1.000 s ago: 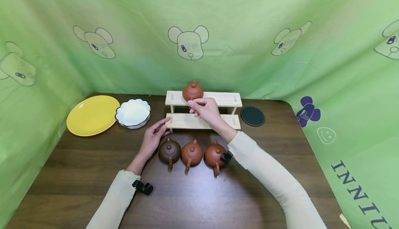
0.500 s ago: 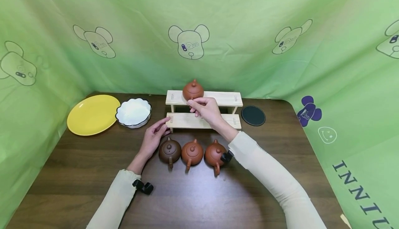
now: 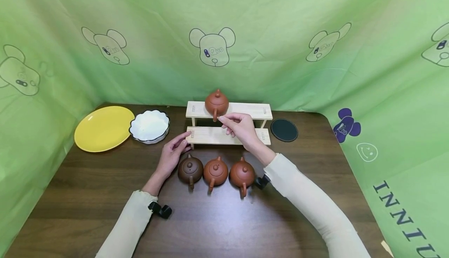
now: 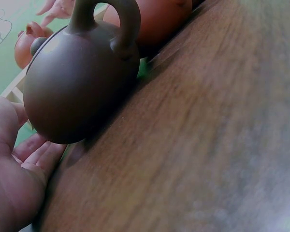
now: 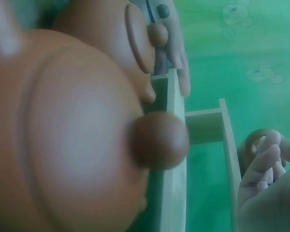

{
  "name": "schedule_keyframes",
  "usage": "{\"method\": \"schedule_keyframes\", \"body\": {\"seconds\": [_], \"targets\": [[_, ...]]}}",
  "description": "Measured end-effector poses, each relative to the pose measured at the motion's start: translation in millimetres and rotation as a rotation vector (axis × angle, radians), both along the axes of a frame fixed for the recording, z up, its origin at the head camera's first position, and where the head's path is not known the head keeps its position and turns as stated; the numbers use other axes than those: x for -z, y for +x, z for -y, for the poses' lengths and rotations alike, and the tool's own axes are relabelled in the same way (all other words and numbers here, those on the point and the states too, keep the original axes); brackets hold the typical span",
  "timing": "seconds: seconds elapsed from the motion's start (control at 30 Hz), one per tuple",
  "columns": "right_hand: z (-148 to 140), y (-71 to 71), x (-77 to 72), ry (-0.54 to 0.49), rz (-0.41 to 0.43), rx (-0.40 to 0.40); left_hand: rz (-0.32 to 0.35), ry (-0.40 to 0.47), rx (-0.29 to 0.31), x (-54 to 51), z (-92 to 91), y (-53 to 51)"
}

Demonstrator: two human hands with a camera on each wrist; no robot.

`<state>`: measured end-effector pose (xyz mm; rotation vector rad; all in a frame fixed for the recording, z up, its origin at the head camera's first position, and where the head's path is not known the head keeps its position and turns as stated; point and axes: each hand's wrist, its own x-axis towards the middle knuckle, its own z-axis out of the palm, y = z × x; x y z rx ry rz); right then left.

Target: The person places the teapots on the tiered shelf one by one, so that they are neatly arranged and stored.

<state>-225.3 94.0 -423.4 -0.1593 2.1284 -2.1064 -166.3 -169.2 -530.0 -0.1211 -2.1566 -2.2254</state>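
Note:
A red-brown clay teapot (image 3: 216, 103) sits on the upper shelf of a pale wooden two-tier rack (image 3: 210, 135), its handle towards me. My right hand (image 3: 242, 127) is just right of that handle, apart from it, with loosely bent fingers holding nothing. With fairly straight fingers, my left hand (image 3: 171, 156) touches the left end of the lower shelf. In front of the rack stand a dark brown teapot (image 3: 190, 170), an orange-brown teapot (image 3: 215, 173) and a reddish teapot (image 3: 242, 173). The dark teapot (image 4: 82, 82) hides part of the left hand in the left wrist view.
A yellow oval plate (image 3: 103, 129) and a white scalloped bowl (image 3: 149, 126) lie left of the rack. To its right is a dark round coaster (image 3: 284, 130). A green printed curtain (image 3: 263, 55) hangs behind the wooden table (image 3: 210, 227).
My right hand has let go of the handle of the teapot on the upper shelf and moved slightly right. That teapot stays in place. The left hand has not visibly moved.

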Motion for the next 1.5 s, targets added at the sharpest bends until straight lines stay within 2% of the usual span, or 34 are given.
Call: {"method": "schedule_keyframes", "body": {"seconds": [0.2,0.67,0.87,1.13,1.5], "targets": [[-11.1,13.1,0.9,0.018,0.021,0.003,0.004,-0.004,-0.003,1.0,1.3,-0.2],[-33.4,48.8,11.2,0.075,-0.006,-0.047,0.004,0.007,-0.004,2.4,0.2,-1.8],[-46.2,64.7,14.6,0.078,0.035,-0.059,0.025,0.006,-0.004,-1.6,-0.9,-0.1],[-64.5,85.9,25.8,0.073,0.048,-0.076,0.024,0.003,-0.004,-3.7,-1.1,1.0],[-85.9,113.7,40.6,0.151,0.036,-0.116,0.013,-0.001,-0.006,-2.1,-1.2,0.5]]}}
